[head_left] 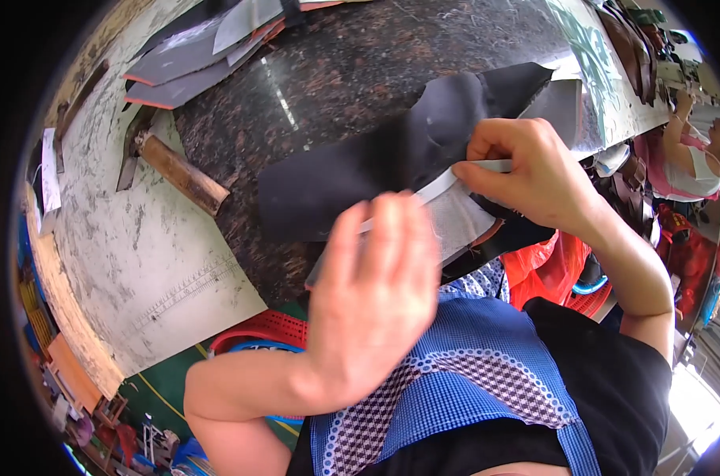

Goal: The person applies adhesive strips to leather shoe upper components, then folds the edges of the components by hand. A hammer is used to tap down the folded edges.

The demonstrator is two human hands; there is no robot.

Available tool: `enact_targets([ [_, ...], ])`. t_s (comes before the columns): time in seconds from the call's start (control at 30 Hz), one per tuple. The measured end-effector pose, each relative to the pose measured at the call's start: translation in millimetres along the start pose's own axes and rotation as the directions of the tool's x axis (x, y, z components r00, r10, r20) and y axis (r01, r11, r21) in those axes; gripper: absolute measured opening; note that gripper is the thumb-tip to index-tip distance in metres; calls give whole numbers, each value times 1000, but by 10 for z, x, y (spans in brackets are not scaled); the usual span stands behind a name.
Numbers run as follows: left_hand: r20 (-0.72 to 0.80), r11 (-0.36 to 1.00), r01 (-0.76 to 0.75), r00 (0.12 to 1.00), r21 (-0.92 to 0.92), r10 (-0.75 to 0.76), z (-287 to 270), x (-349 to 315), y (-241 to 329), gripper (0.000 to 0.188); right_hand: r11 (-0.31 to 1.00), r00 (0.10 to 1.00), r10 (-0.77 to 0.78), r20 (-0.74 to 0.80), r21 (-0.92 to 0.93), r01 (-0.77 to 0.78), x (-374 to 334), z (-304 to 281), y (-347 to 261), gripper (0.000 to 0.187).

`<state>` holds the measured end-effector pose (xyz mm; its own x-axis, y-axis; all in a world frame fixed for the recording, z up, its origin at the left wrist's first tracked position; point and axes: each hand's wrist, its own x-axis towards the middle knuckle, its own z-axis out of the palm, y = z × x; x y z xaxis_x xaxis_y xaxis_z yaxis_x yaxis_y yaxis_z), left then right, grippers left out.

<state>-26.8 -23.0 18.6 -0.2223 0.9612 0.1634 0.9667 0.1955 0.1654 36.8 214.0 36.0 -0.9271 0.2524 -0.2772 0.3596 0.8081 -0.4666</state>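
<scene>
White strip [438, 187] lies between black sheet [336, 186] and grey piece [459, 218], above dark speckled tabletop [312, 87]. Right hand [538, 174]: fingers pinched tight on strip, toward its right part. Left hand [380, 278]: blurred, fingers outstretched over strip's left part, no grip visible; can't tell if touching. Wooden handle [184, 174] to the left, partly over pale marked sheet [193, 293]. Grey pieces [189, 67] stacked at far left.

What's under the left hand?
The white strip, black sheet and grey piece run in under the left hand. Whatever lies directly below the palm is covered; whether the blurred fingers touch or hover, I can't tell.
</scene>
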Motion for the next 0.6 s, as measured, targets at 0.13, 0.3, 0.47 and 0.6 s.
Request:
enact_targets([
  [0.13,168,956,-177,976,233,140,92,301,261,49,980,993,-66,-95,-194,47,-76,-147,150,30],
  [0.3,155,944,-169,979,284,129,136,478,323,51,968,994,102,-23,232,-94,-104,-212,336,26],
  [0.47,213,873,-253,961,417,177,172,629,295,49,997,991,56,-118,52,-50,-117,-190,406,18],
  [0.6,175,913,-243,965,328,195,187,704,340,43,899,986,144,-88,429,-93,-179,-164,649,17],
])
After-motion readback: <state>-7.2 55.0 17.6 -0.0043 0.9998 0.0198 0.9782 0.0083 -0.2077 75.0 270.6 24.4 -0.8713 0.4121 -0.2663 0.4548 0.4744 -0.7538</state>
